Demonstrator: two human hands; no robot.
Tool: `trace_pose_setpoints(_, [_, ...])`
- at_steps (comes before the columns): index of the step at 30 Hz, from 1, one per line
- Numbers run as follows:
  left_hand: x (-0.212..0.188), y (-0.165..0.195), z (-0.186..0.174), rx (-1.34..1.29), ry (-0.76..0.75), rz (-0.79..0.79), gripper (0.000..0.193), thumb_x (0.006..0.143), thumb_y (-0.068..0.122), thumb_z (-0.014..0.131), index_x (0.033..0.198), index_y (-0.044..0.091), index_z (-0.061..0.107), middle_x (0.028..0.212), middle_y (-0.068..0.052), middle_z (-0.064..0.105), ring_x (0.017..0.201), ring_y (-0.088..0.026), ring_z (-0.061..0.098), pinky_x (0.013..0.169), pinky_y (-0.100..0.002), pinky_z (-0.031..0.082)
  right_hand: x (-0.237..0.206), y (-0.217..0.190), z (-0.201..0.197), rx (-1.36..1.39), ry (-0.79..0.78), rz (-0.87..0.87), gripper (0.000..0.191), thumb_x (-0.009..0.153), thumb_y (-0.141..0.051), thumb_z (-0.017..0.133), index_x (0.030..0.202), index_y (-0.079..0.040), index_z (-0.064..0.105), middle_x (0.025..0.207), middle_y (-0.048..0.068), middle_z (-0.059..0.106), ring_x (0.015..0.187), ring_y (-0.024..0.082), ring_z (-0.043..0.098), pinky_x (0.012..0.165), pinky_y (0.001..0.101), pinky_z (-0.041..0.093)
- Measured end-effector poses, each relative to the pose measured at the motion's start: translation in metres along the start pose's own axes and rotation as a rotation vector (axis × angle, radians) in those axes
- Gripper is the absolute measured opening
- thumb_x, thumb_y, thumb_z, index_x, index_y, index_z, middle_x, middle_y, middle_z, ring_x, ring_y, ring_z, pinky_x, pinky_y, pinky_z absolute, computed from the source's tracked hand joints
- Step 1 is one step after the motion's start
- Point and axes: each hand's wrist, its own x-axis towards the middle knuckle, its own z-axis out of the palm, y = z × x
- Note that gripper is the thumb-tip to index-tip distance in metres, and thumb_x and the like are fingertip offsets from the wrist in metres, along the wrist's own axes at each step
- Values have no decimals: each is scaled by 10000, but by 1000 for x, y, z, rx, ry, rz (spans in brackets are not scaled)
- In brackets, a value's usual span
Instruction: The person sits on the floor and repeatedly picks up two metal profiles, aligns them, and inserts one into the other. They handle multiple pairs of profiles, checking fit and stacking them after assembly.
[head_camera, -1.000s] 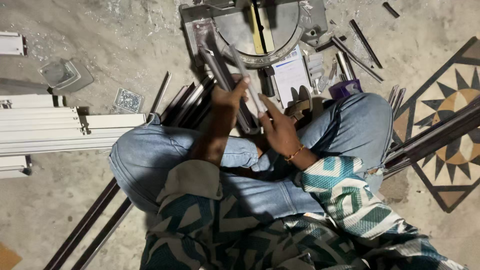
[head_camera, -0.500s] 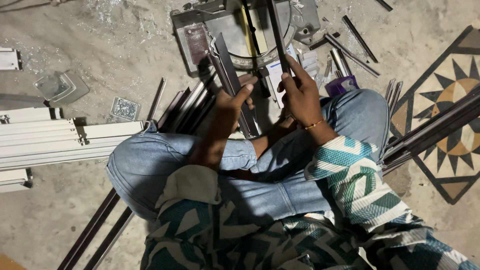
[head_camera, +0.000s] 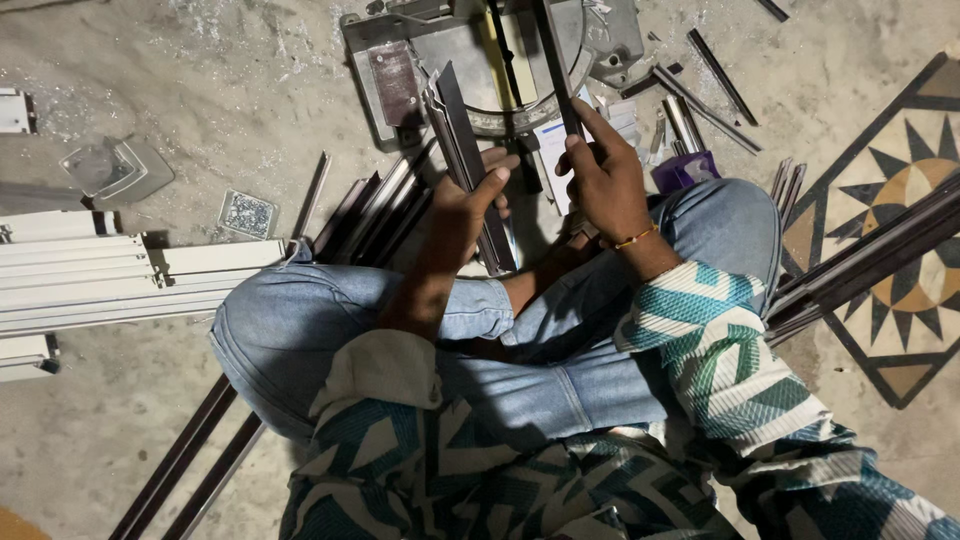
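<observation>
I sit on the floor in blue jeans with my knees bent. My left hand (head_camera: 468, 205) grips a short stack of dark metal profile pieces (head_camera: 462, 140), held slanted in front of a grey mitre saw base (head_camera: 420, 60). My right hand (head_camera: 603, 172), with a thin bracelet at the wrist, is shut on a long dark metal strip (head_camera: 553, 60) that runs up across the saw's round turntable. The two hands are close together, just above my knees.
White aluminium profiles (head_camera: 120, 275) lie at the left. Dark profile lengths (head_camera: 375, 205) fan out beside my left knee, more run under my leg (head_camera: 190, 460) and at the right (head_camera: 870, 255). Offcuts (head_camera: 715, 75) litter the dusty floor. A patterned star tile (head_camera: 905, 235) is at right.
Both hands have risen toward the saw. The right hand moved up along the long strip and now grips it over the turntable; the left hand's stack is held higher and more upright.
</observation>
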Motion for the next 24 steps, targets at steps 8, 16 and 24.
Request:
trace_pose_setpoints(8, [-2, 0, 0, -44, 1, 1, 518, 963, 169, 689, 1384, -95, 541, 1257, -164, 720, 754, -99, 588, 683, -261, 549, -4, 4, 8, 37, 27, -36, 475, 1088, -166, 542, 1556, -108, 485, 799, 26, 689, 531, 45, 535, 482, 242, 448])
trace_pose_setpoints(16, [-1, -3, -4, -43, 1, 13, 511, 958, 171, 696, 1376, -82, 547, 1234, -152, 726, 757, -100, 593, 687, -265, 555, -10, 17, 20, -51, 108, -86, 459, 1096, -188, 561, 1547, -117, 505, 809, 28, 677, 586, 50, 546, 533, 245, 455])
trace_pose_setpoints(24, [-3, 3, -4, -33, -10, 19, 498, 964, 184, 691, 1360, -88, 558, 1224, -149, 728, 763, -104, 598, 687, -273, 558, -9, 18, 32, -59, 159, -123, 461, 1089, -163, 571, 1545, -120, 515, 811, 14, 675, 595, 48, 551, 537, 244, 468])
